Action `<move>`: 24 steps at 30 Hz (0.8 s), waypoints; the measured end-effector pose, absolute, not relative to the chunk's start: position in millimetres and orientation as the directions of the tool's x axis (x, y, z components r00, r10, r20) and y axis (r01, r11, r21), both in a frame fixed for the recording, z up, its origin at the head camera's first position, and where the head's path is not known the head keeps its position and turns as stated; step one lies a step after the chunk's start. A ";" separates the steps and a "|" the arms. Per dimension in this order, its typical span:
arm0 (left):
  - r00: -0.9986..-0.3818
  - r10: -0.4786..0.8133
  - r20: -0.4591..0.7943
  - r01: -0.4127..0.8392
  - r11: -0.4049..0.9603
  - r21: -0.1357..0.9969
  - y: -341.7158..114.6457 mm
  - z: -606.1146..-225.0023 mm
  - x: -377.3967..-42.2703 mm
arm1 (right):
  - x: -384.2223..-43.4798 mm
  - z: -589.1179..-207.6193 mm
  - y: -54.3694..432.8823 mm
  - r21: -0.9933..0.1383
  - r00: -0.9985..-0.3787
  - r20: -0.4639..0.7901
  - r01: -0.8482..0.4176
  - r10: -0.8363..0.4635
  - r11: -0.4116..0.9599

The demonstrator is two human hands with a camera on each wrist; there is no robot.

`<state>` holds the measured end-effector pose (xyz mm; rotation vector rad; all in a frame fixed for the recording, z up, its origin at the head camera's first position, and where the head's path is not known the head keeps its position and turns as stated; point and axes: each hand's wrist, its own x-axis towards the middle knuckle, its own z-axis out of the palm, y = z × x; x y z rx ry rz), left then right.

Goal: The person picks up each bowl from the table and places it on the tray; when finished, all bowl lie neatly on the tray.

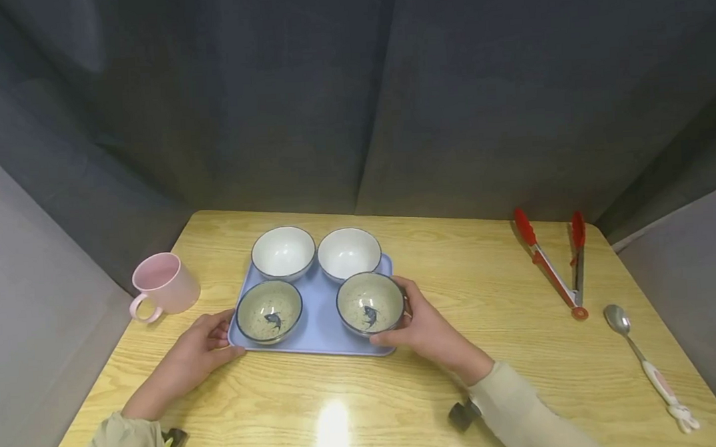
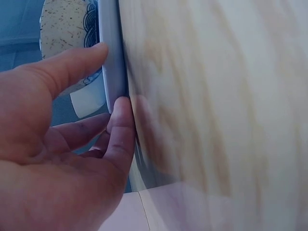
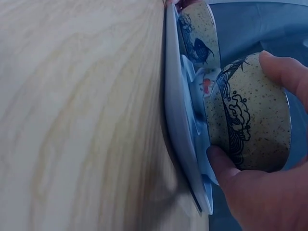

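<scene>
A light blue tray (image 1: 322, 318) lies on the table with bowls on it. My left hand (image 1: 190, 361) holds the tray's front left corner, thumb on the front rim and fingers at the left side. In the left wrist view its fingertips meet the tray edge. My right hand (image 1: 435, 330) grips a speckled bowl (image 1: 361, 300) with a dark fish inside, at the tray's front right. Its thumb and fingers span the bowl's right side. A matching speckled bowl (image 1: 260, 308) stands at the front left. Behind them sit two white-inside bowls (image 1: 283, 252), side by side.
A pink mug (image 1: 171, 288) stands left of the tray, its handle toward the front left. Far right lie open red-tipped tongs (image 1: 555, 275) and a spoon (image 1: 646, 364) with a white and pink bunny handle. A dark curtain (image 1: 329, 105) hangs behind the table.
</scene>
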<state>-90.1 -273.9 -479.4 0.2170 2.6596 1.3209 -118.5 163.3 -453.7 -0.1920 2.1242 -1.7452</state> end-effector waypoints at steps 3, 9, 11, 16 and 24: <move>-0.976 0.204 -0.077 0.062 0.600 0.797 -273.8 -479.2 -90.3 | -116.9 -455.8 158.7 -0.965 -0.911 -0.216 0.145 -0.351 0.219; -0.977 0.191 -0.095 0.042 0.608 0.793 -271.9 -476.9 -89.3 | -114.1 -462.1 146.5 -0.969 -0.903 -0.207 0.137 -0.376 0.205; -0.977 0.194 -0.091 0.047 0.610 0.791 -272.0 -476.7 -89.3 | -114.1 -464.0 142.5 -0.970 -0.902 -0.196 0.122 -0.385 0.209; -0.977 0.198 -0.080 0.059 0.610 0.790 -272.9 -476.7 -89.0 | -114.4 -467.2 134.1 -0.969 -0.896 -0.193 0.110 -0.400 0.222; -0.978 0.192 -0.078 0.058 0.617 0.785 -272.6 -476.9 -89.1 | -116.9 -468.1 123.4 -0.968 -0.896 -0.190 0.102 -0.402 0.230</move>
